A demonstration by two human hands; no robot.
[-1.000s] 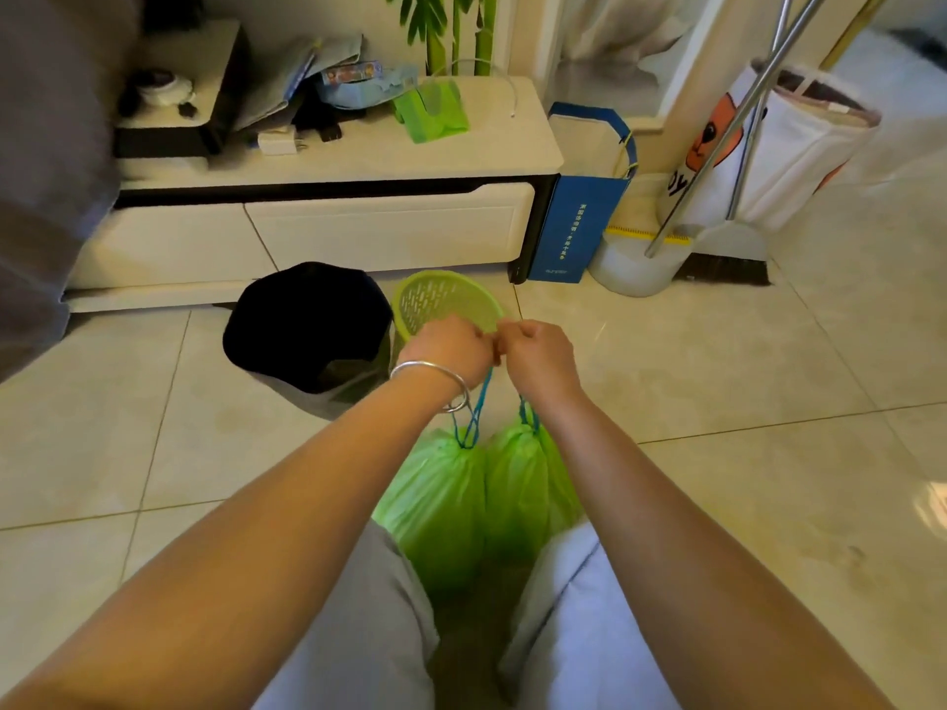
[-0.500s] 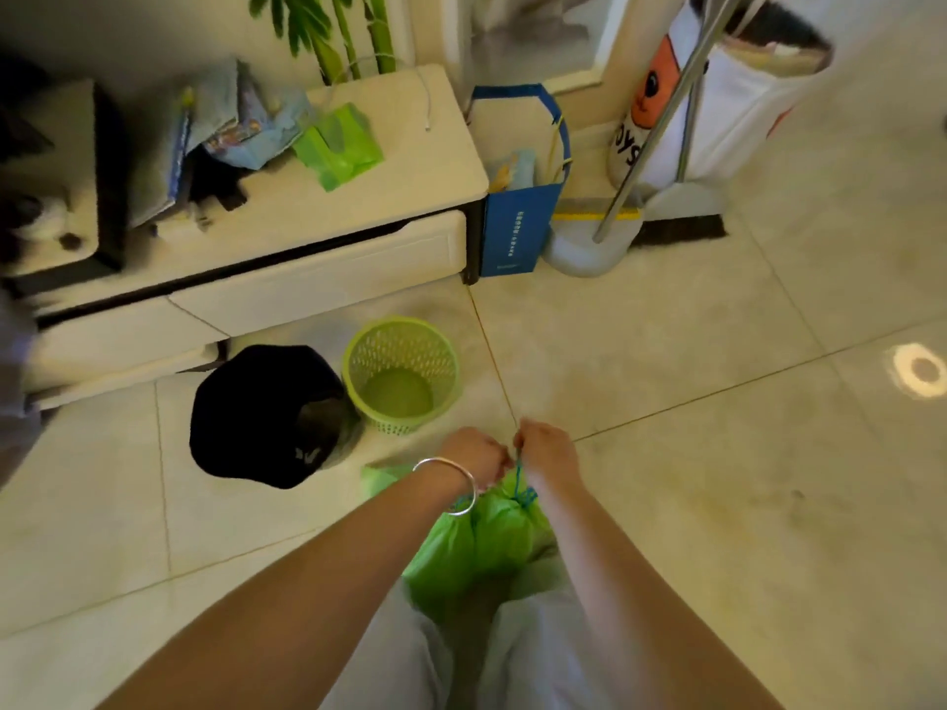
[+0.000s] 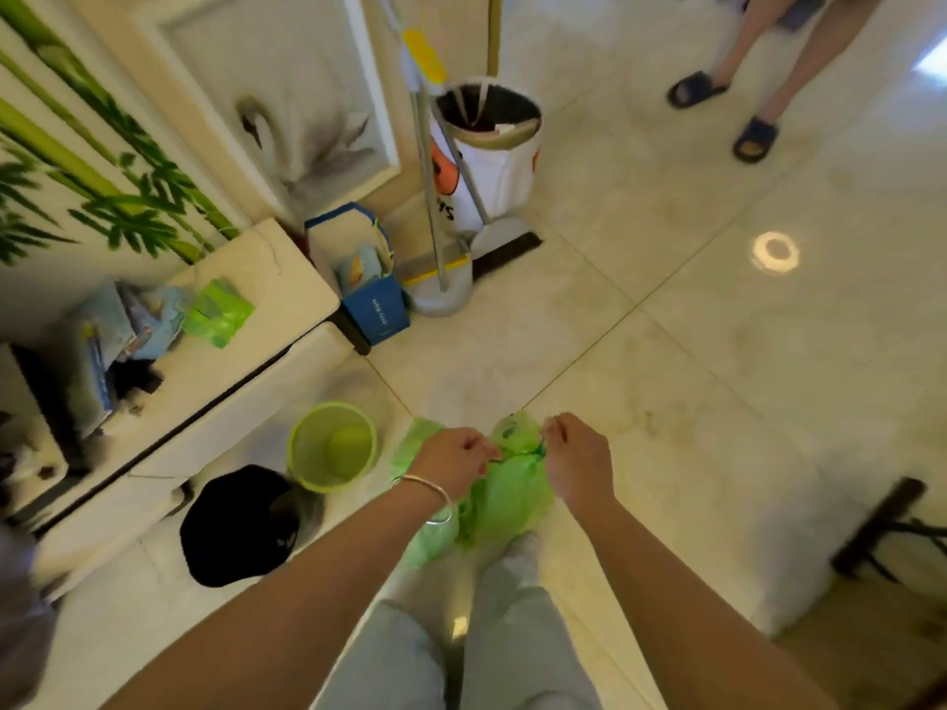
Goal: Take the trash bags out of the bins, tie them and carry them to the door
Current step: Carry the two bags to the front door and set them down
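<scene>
Item: knot-tying on drawstring trash bags, step in hand. Fingers (image 3: 474,445) of the left hand (image 3: 451,461) are curled and pinch a thin drawstring at the bag mouth; fingers of the right hand (image 3: 579,463) are likewise curled, pinching the other end of the string, which shows only as a faint blue line between the two hands. The hands sit a little apart, so the string appears to be under pull. Green trash bags (image 3: 512,484) hang or rest directly below the hands, two bundles touching, above the floor in front of the person's legs. Landmark: green mesh bin (image 3: 332,445), already emptied of its liner. The bags lie just right of this bin; a black bin (image 3: 238,525) stands touching or just beside it on its near left; a low white cabinet (image 3: 215,381) runs behind and left of it; a blue paper bag (image 3: 379,310) and a broom with dustpan (image 3: 440,279) stand well beyond it. Handling note, as judgement: draw both ends outward evenly until the knot seats tight against the gathered necks, keeping the pinch close to the knot so the thin cord does not slip; check that both bags are caught before lifting. Carrying to the door remains undone.
</scene>
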